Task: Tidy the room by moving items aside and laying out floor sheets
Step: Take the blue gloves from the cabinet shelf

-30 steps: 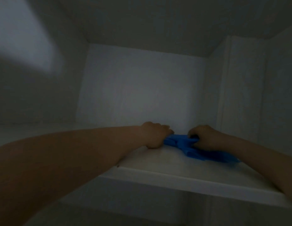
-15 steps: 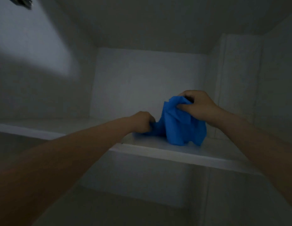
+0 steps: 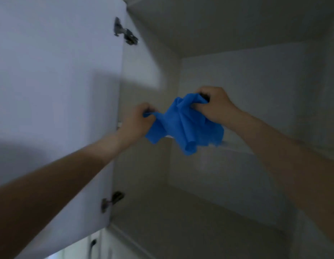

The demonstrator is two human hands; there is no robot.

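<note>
A crumpled bright blue sheet (image 3: 183,126) hangs in the air in front of a white cupboard shelf (image 3: 235,146). My left hand (image 3: 137,119) grips its left edge with curled fingers. My right hand (image 3: 214,106) grips the bunched top of the sheet, a little higher and to the right. Folds of the sheet droop below both hands and cover part of the shelf's front edge.
The open white cupboard door (image 3: 59,109) stands on the left, with an upper hinge (image 3: 125,34) and a lower hinge (image 3: 111,200). The lower compartment floor (image 3: 190,221) lies below the shelf. A dark handle (image 3: 93,243) shows at the bottom left.
The blue sheet has come up off the shelf and out toward me, held in both hands. The view has swung so the open door now fills the left side.
</note>
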